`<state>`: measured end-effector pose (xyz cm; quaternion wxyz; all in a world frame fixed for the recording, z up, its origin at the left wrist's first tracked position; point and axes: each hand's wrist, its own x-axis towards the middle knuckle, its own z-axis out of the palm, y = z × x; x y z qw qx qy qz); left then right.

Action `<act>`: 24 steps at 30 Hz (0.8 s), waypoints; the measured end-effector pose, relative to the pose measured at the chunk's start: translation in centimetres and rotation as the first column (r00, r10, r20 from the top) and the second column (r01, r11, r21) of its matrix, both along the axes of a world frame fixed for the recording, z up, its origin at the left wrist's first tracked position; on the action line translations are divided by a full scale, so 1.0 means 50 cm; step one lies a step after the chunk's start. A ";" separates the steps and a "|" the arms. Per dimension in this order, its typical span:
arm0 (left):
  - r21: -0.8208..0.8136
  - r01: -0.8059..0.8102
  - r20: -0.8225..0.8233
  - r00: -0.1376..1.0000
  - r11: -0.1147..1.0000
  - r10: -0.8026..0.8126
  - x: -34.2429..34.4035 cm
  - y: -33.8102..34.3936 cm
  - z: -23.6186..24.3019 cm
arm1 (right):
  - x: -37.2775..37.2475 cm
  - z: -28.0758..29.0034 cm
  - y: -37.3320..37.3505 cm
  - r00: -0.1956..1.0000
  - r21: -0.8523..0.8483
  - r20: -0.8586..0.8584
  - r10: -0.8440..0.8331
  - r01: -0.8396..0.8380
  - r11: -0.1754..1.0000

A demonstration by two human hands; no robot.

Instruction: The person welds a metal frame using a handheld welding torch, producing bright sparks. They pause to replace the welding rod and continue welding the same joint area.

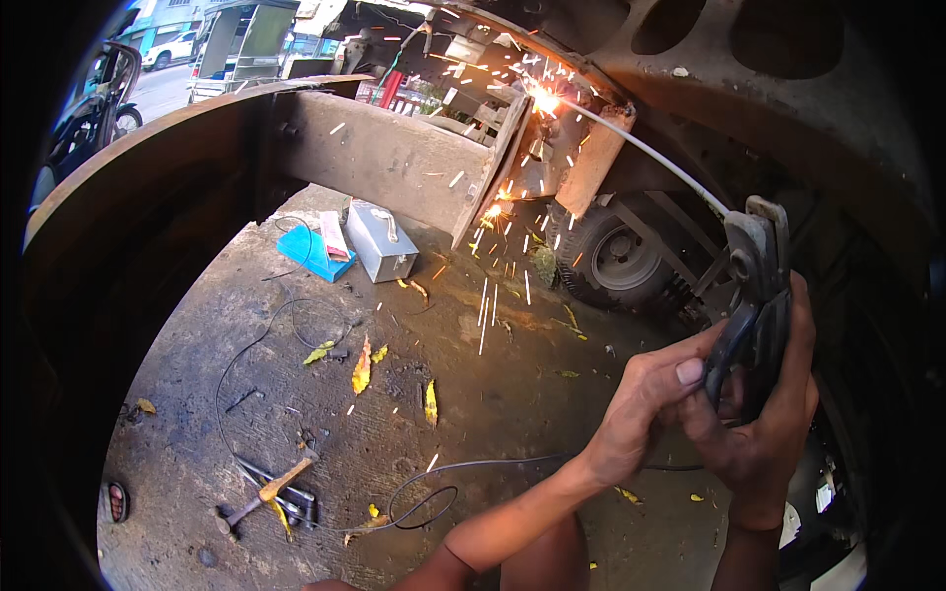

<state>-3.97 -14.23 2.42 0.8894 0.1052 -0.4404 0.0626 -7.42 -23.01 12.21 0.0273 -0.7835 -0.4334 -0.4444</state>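
Observation:
My right hand [774, 443] is wrapped round the black handle of a welding electrode holder [754, 251]. The fingers of my left hand [641, 404] close on the same handle from the left side. From the holder's jaws a thin pale welding rod [655, 150] reaches up and to the left. Its far tip ends in a bright arc [544, 98] with flying sparks, close to the upper end of a rusty steel plate [485, 182]. That plate stands across the end of a wide steel beam [384, 133]. Glare hides the exact contact point.
Rusty vehicle framework [596, 163] surrounds the arc, with a tyre [621, 256] below it. On the concrete lie a grey metal box [379, 241], a blue box [313, 254], a hammer [286, 480] and a looping black cable [512, 461]. Sparks fall towards the ground. A curved steel edge [148, 158] rises at left.

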 end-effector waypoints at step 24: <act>0.027 0.082 -0.054 0.995 0.996 -0.080 0.014 -0.002 -0.016 | 0.007 0.000 -0.002 0.996 -0.007 -0.089 -0.011 0.010 1.000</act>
